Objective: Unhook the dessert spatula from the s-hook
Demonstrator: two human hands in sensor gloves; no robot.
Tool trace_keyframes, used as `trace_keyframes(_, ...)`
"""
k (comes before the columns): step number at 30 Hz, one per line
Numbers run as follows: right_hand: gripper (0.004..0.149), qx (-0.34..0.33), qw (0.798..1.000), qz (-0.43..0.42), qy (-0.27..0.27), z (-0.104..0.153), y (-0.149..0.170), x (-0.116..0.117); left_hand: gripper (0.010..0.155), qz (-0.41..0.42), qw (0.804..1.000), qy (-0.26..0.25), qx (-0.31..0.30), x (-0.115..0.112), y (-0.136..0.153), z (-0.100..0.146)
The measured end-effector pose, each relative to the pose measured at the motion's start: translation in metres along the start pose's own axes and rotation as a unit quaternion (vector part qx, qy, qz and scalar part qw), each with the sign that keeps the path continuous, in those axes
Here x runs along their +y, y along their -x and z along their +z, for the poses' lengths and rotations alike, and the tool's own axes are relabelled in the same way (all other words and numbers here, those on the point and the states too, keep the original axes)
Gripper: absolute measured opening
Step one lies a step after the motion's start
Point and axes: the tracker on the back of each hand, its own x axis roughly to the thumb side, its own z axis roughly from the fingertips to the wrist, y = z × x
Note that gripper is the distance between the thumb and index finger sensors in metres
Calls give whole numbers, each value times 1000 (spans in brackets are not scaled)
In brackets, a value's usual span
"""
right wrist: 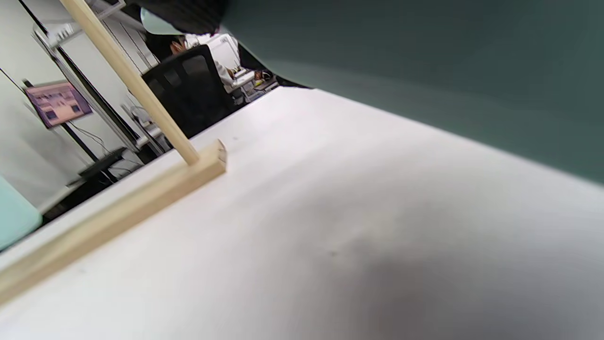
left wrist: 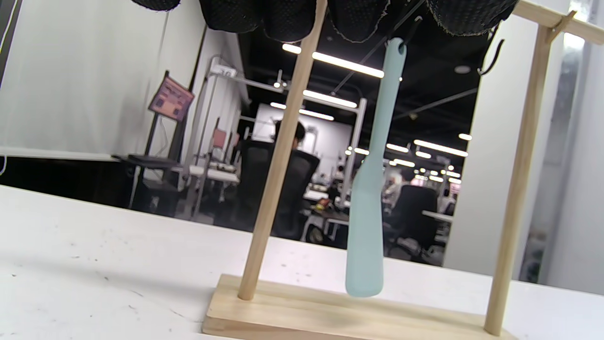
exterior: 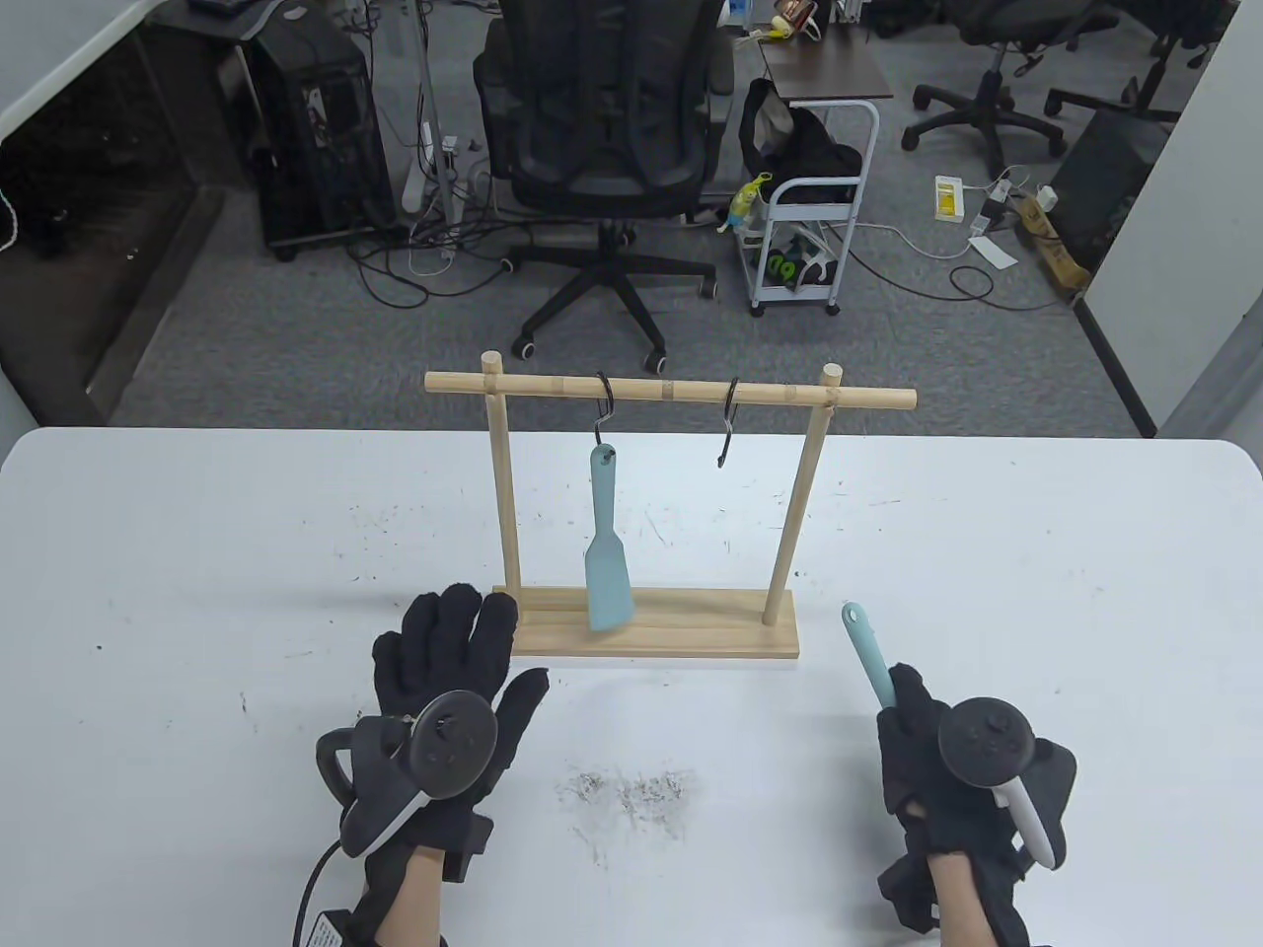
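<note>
A wooden rack (exterior: 651, 631) stands mid-table with two black s-hooks on its rail. A light blue spatula (exterior: 606, 552) hangs from the left s-hook (exterior: 604, 409), its blade just over the base. The right s-hook (exterior: 728, 434) is bare. My right hand (exterior: 913, 705) grips a second light blue dessert spatula (exterior: 866, 651) to the right of the rack, handle end pointing up and away. Its blurred blade fills the right wrist view (right wrist: 424, 61). My left hand (exterior: 464, 631) lies open and flat in front of the rack's left post. The left wrist view shows the hanging spatula (left wrist: 368, 208).
The white table (exterior: 197, 592) has scuff marks and a patch of dark crumbs (exterior: 631, 789) between my hands. Beyond its far edge are an office chair (exterior: 602, 128) and a small white cart (exterior: 804, 227).
</note>
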Motion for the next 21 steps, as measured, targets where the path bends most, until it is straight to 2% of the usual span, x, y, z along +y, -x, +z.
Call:
trace_keyframes(7,56,47,994,79,-54,-14,5,23,76,-12,1000,3,-2,-2,-4,-1)
trace_keyframes(21,55,83,978,187,-46,-23,-2,42,76,-12,1000,3,-1,-3,-3,-1)
